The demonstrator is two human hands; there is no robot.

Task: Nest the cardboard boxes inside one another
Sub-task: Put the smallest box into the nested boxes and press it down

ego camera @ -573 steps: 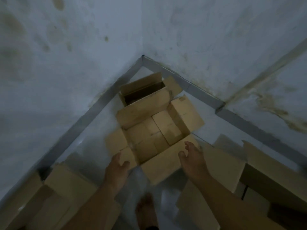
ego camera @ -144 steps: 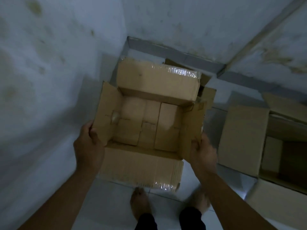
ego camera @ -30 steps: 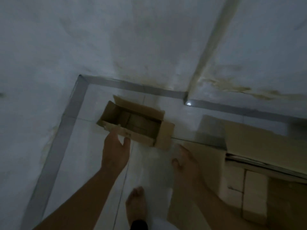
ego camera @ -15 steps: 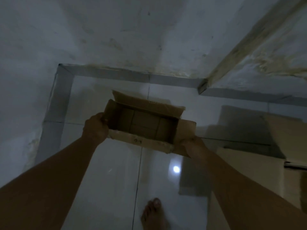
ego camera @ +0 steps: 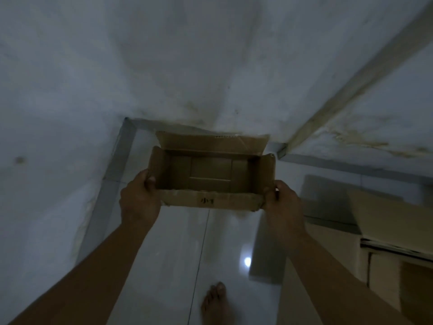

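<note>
I hold a small open cardboard box [ego camera: 212,200] up off the floor in front of me, its four flaps standing open and its inside empty. My left hand [ego camera: 138,199] grips its left end, thumb hooked inside the wall. At the right end my right hand [ego camera: 283,202] pinches the near corner and side flap. A larger cardboard box [ego camera: 393,233] stands on the floor at the right edge, only partly in view, its flaps open.
White walls meet in a corner just behind the held box, with a grey skirting [ego camera: 112,181] along the floor. The glossy tiled floor [ego camera: 178,254] reflects a lamp. My bare foot [ego camera: 216,303] stands at the bottom centre.
The small box has come up off the floor and closer to me, now level and square between both hands. One second ago only my left hand touched it.
</note>
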